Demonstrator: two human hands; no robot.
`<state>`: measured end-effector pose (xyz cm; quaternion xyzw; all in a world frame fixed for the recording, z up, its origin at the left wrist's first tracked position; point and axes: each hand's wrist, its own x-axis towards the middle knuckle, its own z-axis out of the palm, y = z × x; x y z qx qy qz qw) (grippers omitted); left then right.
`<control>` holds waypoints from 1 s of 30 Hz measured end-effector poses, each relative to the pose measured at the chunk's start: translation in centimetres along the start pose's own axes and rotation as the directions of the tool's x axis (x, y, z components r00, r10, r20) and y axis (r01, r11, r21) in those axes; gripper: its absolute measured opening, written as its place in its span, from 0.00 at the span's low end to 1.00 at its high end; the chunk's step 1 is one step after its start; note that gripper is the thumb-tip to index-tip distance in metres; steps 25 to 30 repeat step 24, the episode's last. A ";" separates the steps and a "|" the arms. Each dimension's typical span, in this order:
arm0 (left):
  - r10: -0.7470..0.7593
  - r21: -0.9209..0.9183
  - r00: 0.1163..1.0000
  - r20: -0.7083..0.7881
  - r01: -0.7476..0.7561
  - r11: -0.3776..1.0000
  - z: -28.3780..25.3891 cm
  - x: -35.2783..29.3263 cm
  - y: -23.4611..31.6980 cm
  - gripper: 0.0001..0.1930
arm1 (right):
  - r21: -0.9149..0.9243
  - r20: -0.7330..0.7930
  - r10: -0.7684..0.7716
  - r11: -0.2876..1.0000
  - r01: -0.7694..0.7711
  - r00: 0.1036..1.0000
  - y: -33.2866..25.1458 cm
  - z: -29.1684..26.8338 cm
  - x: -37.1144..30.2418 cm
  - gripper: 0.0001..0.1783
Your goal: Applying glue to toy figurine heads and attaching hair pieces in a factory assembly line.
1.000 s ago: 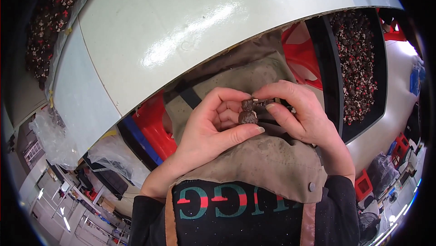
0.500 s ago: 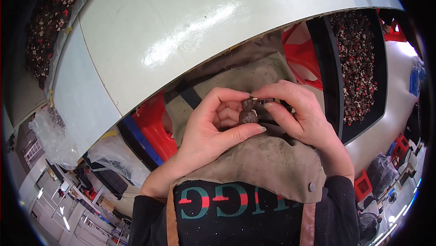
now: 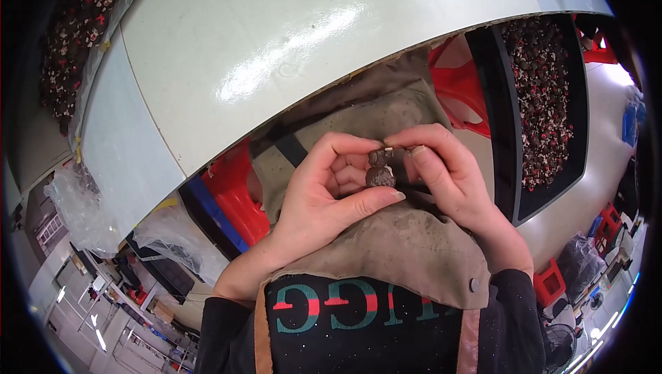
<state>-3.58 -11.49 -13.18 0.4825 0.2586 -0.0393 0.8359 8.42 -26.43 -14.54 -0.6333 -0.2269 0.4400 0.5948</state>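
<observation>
A small dark brown figure (image 3: pixel 380 177) with two rounded parts and pale bits sits between my hands above my lap. My left hand (image 3: pixel 310 194) grips it, thumb below and index finger at its top, the other fingers curled behind. My right hand (image 3: pixel 458 184) is closed in a pinch against the figure's upper right side. Whatever lies between the right fingertips is too small and partly hidden to name. Under both hands spreads my brown apron (image 3: pixel 414 239).
A pale table (image 3: pixel 310 63) curves ahead, with small scraps on it. Similar brown, red and white pieces fill a black crate (image 3: pixel 512 91) at right and form a heap (image 3: pixel 83 43) at far left. Red stools (image 3: pixel 460 91) and clear plastic sheeting (image 3: pixel 79 205) stand near the table.
My right thumb has lifted and drawn closer to the index finger, and the right hand has shifted slightly. The figure has moved a little to the right within my left hand's grip.
</observation>
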 end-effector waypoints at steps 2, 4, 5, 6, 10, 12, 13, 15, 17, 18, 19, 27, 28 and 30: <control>-0.022 -0.031 1.000 0.005 0.022 0.999 0.0 -0.1 0.1 0.22 | 0.001 0.024 0.002 1.000 -0.002 1.000 -0.5 -0.2 0.0 0.12; -0.051 -0.060 0.999 0.011 0.052 0.997 -0.1 0.0 0.2 0.22 | 0.002 0.048 0.004 1.000 -0.004 0.999 -0.6 -0.4 0.1 0.12; -0.051 -0.060 0.999 0.011 0.052 0.997 -0.1 0.0 0.1 0.22 | -0.066 0.066 -0.048 0.996 0.053 0.997 -0.6 -0.6 0.3 0.13; -0.050 -0.067 0.999 0.017 0.051 0.996 -0.1 0.0 0.0 0.22 | -0.132 0.087 -0.098 0.985 0.109 0.991 -0.6 -0.7 0.4 0.13; -0.039 -0.056 0.999 0.035 0.041 0.998 -0.2 0.0 -0.2 0.22 | -0.233 0.101 -0.148 0.958 0.168 0.984 -0.7 -1.0 0.7 0.14; -0.048 -0.061 0.998 0.034 0.050 0.997 -0.3 0.0 -0.2 0.22 | -0.254 0.099 -0.157 0.951 0.177 0.983 -0.8 -1.1 0.7 0.14; -0.056 -0.065 0.998 0.032 0.058 0.996 -0.2 0.0 -0.2 0.22 | -0.253 0.098 -0.157 0.951 0.177 0.983 -0.8 -1.1 0.8 0.14; -0.058 -0.061 0.998 0.034 0.060 0.996 -0.2 0.0 -0.2 0.22 | -0.270 0.102 -0.170 0.944 0.192 0.980 -0.9 -1.2 0.8 0.13; -0.059 -0.058 0.998 0.035 0.061 0.996 -0.2 0.0 -0.2 0.22 | -0.270 0.106 -0.149 0.947 0.173 0.983 -1.1 -1.3 0.9 0.13; -0.062 -0.070 0.998 0.032 0.064 0.995 -0.2 0.0 -0.2 0.22 | -0.271 0.109 -0.130 0.950 0.155 0.986 -1.2 -1.4 0.9 0.13; -0.066 -0.082 0.997 0.030 0.068 0.994 -0.2 0.0 -0.3 0.22 | -0.271 0.108 -0.130 0.950 0.155 0.986 -1.2 -1.4 0.9 0.13; -0.076 -0.078 0.997 0.032 0.078 0.994 -0.2 0.0 -0.3 0.22 | -0.273 0.116 -0.139 0.948 0.166 0.983 -1.0 -1.5 0.9 0.13; -0.076 -0.078 0.997 0.032 0.078 0.994 -0.2 0.0 -0.3 0.22 | -0.273 0.116 -0.139 0.948 0.166 0.983 -1.0 -1.5 0.9 0.13; -0.076 -0.078 0.997 0.032 0.078 0.994 -0.2 0.0 -0.3 0.22 | -0.273 0.116 -0.139 0.948 0.166 0.983 -1.0 -1.5 0.9 0.13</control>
